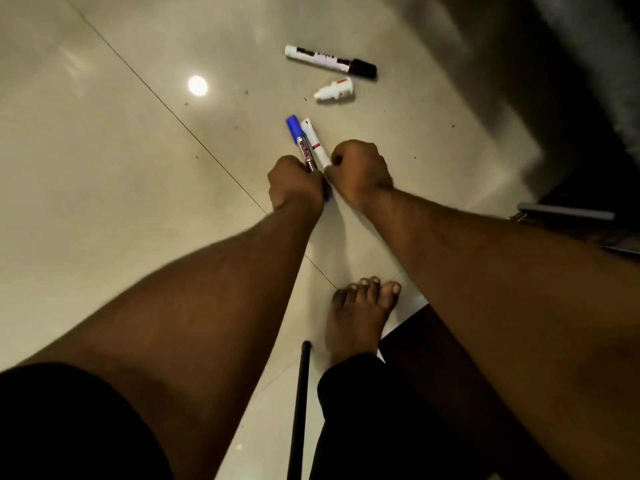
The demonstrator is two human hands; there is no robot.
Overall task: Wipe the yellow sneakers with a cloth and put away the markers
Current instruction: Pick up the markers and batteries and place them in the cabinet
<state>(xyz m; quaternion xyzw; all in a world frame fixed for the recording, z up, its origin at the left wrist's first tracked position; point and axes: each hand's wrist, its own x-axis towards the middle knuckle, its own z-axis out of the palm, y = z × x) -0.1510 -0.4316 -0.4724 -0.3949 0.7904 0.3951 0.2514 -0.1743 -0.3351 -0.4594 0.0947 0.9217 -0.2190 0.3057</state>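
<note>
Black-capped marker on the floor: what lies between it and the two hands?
In the head view, a small white bottle lies between the black-capped marker and the hands, on the tiled floor.

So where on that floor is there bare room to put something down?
The tiles left of the grout line, around the light glare, are bare. Ahead of the hands it is crowded: the black-capped marker and a small white bottle lie there. The left hand and right hand hold markers.
</note>
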